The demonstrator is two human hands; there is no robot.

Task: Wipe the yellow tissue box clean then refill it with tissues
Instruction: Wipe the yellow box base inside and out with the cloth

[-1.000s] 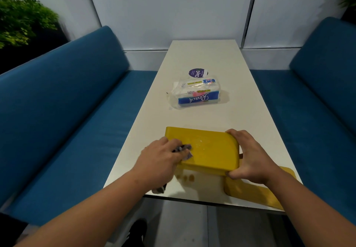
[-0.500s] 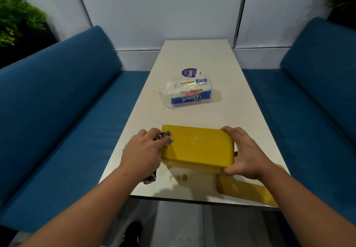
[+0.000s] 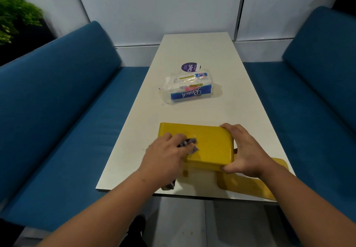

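Observation:
The yellow tissue box is lifted slightly above the near end of the white table. My right hand grips its right end. My left hand presses a dark grey cloth onto the box's top, left of centre; a corner of the cloth hangs below my wrist. A second flat yellow piece lies on the table under my right forearm, partly hidden. A plastic pack of Reach tissues lies farther along the table.
A round purple sticker sits on the table just beyond the tissue pack. Blue bench seats run along both sides of the table. White wall panels stand at the far end. The table's near edge is just under my wrists.
My left hand slid the cloth left to the box's left edge, then back right onto the top. My right hand has kept its hold on the box's right end.

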